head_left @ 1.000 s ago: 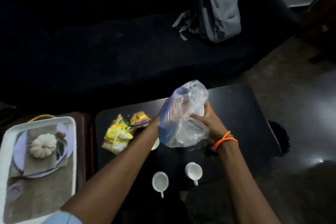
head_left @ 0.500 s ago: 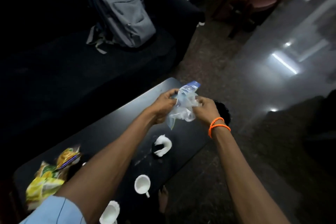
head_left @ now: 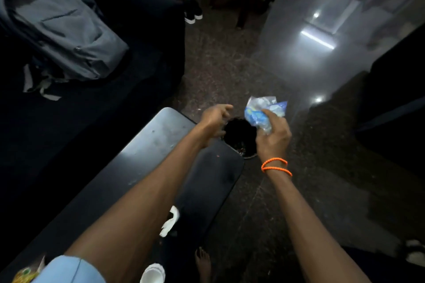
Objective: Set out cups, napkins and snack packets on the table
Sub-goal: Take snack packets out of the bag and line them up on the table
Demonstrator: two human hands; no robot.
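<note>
I see the right hand (head_left: 272, 139) clutching the crumpled bag (head_left: 262, 111) above the bin (head_left: 241, 138) off the table (head_left: 161, 145) end, left hand (head_left: 215, 119) loosely curled, empty, beside it.

- Bag (head_left: 259, 110): thin, crinkled clear plastic.
- Table (head_left: 161, 140): smooth, dark, faintly glossy.
- Floor (head_left: 299, 76): polished speckled stone.
- Backpack (head_left: 62, 30): matt grey cloth.
</note>
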